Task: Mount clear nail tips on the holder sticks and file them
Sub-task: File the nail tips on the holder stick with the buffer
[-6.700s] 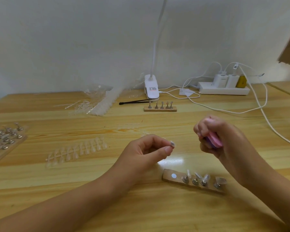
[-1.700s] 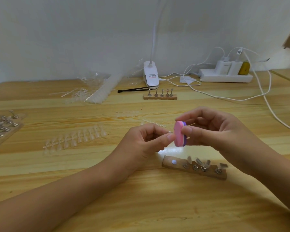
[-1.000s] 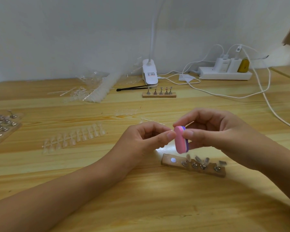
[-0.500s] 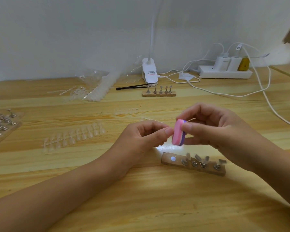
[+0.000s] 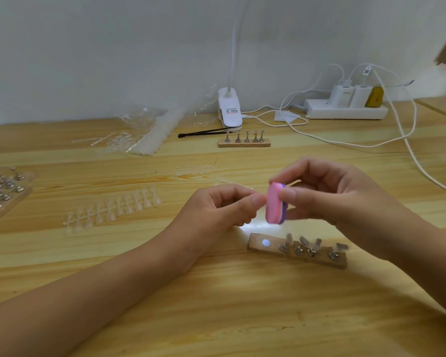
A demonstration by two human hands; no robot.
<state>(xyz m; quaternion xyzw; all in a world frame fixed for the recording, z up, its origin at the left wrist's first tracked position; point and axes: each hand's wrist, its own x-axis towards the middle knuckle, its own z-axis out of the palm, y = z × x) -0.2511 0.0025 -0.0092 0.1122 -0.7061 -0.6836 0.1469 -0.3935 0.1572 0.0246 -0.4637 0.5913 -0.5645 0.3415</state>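
Base (image 5: 255, 247) w/ 4 tipped sticks (image 5: 299, 249)

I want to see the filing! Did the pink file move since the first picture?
Yes. The pink file went left: it was above the wooden block's right half, now above its left end, by the left hand.

On the pale, grain-streaked wooden table (image 5: 216, 310), the file block (image 5: 275, 203) is pink with a purple layer, the power strip (image 5: 345, 114) white, one plug (image 5: 375, 97) yellow, the tweezers (image 5: 204, 131) black.
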